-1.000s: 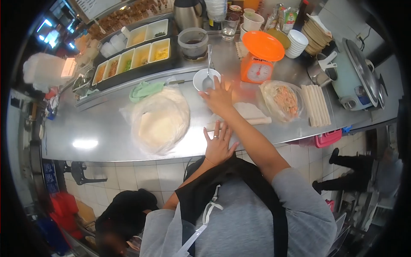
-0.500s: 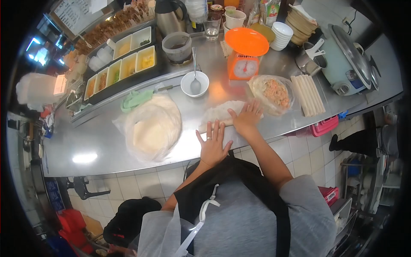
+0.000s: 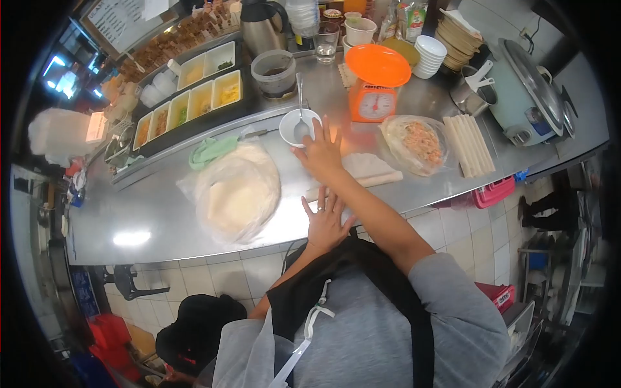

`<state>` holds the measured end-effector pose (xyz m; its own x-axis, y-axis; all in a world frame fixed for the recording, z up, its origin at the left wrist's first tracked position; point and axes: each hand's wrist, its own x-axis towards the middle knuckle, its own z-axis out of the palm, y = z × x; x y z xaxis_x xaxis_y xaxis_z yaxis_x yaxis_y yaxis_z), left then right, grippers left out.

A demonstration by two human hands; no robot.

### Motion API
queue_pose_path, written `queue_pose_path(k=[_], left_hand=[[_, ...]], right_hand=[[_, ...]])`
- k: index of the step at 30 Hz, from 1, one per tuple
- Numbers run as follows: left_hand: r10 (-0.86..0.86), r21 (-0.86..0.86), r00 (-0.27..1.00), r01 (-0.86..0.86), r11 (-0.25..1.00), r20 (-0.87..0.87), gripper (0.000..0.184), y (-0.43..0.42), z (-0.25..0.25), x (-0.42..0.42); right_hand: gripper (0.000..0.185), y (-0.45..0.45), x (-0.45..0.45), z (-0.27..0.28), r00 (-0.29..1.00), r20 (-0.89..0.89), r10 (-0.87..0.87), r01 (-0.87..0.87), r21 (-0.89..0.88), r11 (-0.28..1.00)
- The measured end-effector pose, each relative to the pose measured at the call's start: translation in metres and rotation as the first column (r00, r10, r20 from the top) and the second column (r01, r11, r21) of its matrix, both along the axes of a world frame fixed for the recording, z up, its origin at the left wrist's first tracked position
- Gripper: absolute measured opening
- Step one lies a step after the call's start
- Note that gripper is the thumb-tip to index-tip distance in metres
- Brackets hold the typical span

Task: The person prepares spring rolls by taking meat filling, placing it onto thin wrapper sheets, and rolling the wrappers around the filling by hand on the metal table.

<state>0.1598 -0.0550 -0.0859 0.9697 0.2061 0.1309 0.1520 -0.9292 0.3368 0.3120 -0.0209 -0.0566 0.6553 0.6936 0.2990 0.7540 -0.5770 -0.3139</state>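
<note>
My left hand lies with fingers spread against the left end of a partly rolled spring roll. Behind the roll, its thin pale wrapper is still flat on the steel counter. My right arm crosses over the roll, and my right hand is at the right rim of a small white bowl, fingers apart. Some fingertips seem to reach into the bowl; its contents cannot be made out. A metal spoon leans in it. Round wrappers sit in a clear plastic bag to the left.
Right of the roll are a bag of orange-flecked filling and several finished rolls. An orange scale stands behind. A knife and green cloth lie behind the wrapper bag. Topping trays line the back left.
My right hand has lifted off the roll and moved left and away from me to the white bowl. My left hand has stayed at the roll's left end.
</note>
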Motion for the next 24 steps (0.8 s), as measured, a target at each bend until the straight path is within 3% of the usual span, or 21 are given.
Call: queue_pose_path(k=[2, 4, 6, 7, 9, 13, 15, 16, 17, 18, 22, 24], left_hand=[[-0.011, -0.015, 0.999, 0.012, 1.000, 0.041, 0.064, -0.003, -0.003, -0.001], [0.025, 0.055, 0.999, -0.027, 0.998, 0.044, 0.070, -0.003, -0.002, 0.001], [0.034, 0.046, 0.999, -0.035, 0.998, 0.031, 0.072, -0.002, -0.001, 0.003], [0.037, 0.044, 0.999, -0.037, 0.998, 0.008, 0.074, -0.003, -0.001, 0.001], [0.026, 0.040, 1.000, -0.027, 0.999, 0.017, 0.074, -0.004, 0.001, 0.002], [0.025, 0.052, 0.999, -0.027, 0.998, 0.027, 0.075, -0.003, 0.003, 0.001], [0.031, 0.052, 1.000, -0.031, 0.998, 0.007, 0.075, -0.003, 0.001, 0.002], [0.036, 0.057, 0.999, -0.035, 0.998, -0.014, 0.075, -0.004, 0.000, 0.001], [0.042, 0.052, 0.999, -0.041, 0.998, -0.016, 0.075, -0.005, 0.000, 0.000], [0.042, 0.054, 0.999, -0.042, 0.998, -0.004, 0.075, -0.005, -0.001, 0.000], [0.046, 0.052, 0.999, -0.046, 0.998, 0.007, 0.075, -0.005, -0.001, 0.000], [0.045, 0.062, 0.998, -0.047, 0.997, 0.032, 0.075, -0.006, -0.003, 0.000]], right_hand=[[0.060, -0.027, -0.004, 0.002, 0.993, 0.096, -0.061, 0.053, 0.087, 0.995], [0.071, -0.071, -0.014, 0.028, 0.892, -0.317, -0.322, 0.250, -0.246, 0.936], [0.076, -0.106, -0.017, -0.003, 0.856, 0.082, -0.510, 0.491, -0.438, 0.753], [0.076, -0.114, -0.015, -0.014, 0.853, 0.082, -0.515, 0.494, -0.443, 0.748], [0.075, -0.130, -0.012, -0.024, 0.948, 0.030, -0.316, 0.317, -0.165, 0.934], [0.066, -0.155, 0.011, -0.008, 0.921, 0.088, -0.379, 0.384, -0.368, 0.847], [0.056, -0.179, 0.034, 0.005, 0.940, -0.329, -0.093, 0.094, -0.013, 0.996], [0.056, -0.191, 0.043, 0.006, 0.939, -0.331, -0.089, 0.087, -0.021, 0.996], [0.050, -0.201, 0.051, 0.008, 0.992, -0.111, 0.065, -0.079, -0.123, 0.989], [0.045, -0.206, 0.057, 0.011, 0.964, 0.097, 0.247, -0.216, -0.253, 0.943], [0.039, -0.203, 0.069, 0.052, 0.990, -0.054, 0.133, -0.144, -0.362, 0.921], [0.040, -0.199, 0.079, 0.054, 0.896, -0.019, 0.444, -0.427, -0.312, 0.849]])
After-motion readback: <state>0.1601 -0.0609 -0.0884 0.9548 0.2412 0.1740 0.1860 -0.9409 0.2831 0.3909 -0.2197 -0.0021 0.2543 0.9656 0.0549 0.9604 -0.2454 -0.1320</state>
